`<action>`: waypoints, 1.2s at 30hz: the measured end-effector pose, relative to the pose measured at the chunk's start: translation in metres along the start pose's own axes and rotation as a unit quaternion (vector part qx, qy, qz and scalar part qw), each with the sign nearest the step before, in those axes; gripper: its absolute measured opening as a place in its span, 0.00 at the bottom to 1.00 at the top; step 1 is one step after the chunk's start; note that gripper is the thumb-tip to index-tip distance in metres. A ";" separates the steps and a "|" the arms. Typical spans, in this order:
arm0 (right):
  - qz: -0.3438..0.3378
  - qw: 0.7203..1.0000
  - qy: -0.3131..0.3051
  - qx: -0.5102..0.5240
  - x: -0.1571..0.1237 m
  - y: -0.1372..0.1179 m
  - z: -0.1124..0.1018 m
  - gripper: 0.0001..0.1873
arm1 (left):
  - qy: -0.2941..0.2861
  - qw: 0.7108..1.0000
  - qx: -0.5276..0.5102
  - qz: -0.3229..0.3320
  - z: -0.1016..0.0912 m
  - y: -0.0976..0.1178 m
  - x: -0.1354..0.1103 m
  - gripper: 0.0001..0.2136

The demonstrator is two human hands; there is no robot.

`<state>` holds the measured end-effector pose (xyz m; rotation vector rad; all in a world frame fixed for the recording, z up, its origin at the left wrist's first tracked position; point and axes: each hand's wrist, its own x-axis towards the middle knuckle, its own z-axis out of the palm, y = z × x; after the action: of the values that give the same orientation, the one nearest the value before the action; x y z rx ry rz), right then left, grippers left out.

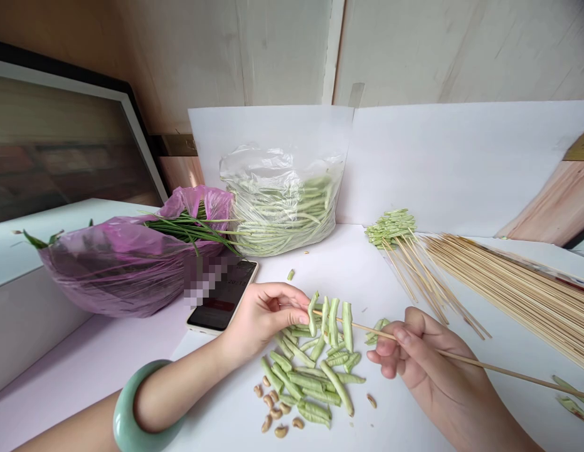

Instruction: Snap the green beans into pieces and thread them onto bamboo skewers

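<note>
My right hand (426,364) grips a long bamboo skewer (484,365) that points left, low over the white table (348,263). Several cut green bean pieces (330,317) are threaded on its tip. My left hand (268,314), with a green jade bangle (132,408) on the wrist, pinches the leftmost bean piece on the skewer. Below both hands lies a loose pile of cut bean pieces (310,380), with some small brown beans (275,411) at its near edge.
A phone (223,292) lies left of my left hand. Behind it are a purple bag of chives (127,257) and a clear bag of long beans (282,204). Finished bean skewers (399,235) and a spread of bare skewers (517,282) lie at the right.
</note>
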<state>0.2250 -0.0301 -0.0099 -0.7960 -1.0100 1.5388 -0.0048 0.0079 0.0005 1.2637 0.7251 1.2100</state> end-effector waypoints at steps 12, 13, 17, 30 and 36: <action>-0.006 1.000 0.005 -0.015 -0.001 0.001 0.002 0.14 | -0.001 1.000 0.001 -0.011 0.001 0.001 -0.002 0.05; -0.006 1.000 0.005 -0.016 -0.001 0.001 0.002 0.14 | -0.001 1.000 0.001 -0.012 0.000 0.001 -0.001 0.05; -0.005 1.000 -0.001 -0.015 0.000 0.001 0.002 0.14 | 0.003 1.000 -0.001 -0.008 0.000 -0.001 -0.001 0.05; 0.006 1.000 0.013 -0.018 -0.001 -0.003 0.006 0.16 | 0.011 1.000 -0.005 -0.008 0.000 -0.001 0.001 0.07; 0.012 1.000 0.008 -0.012 -0.001 -0.003 0.006 0.16 | 0.009 1.000 -0.015 -0.015 0.001 0.000 0.001 0.07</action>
<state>0.2208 -0.0322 -0.0049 -0.8384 -1.0118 1.5416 -0.0040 0.0086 0.0007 1.2150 0.7348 1.2048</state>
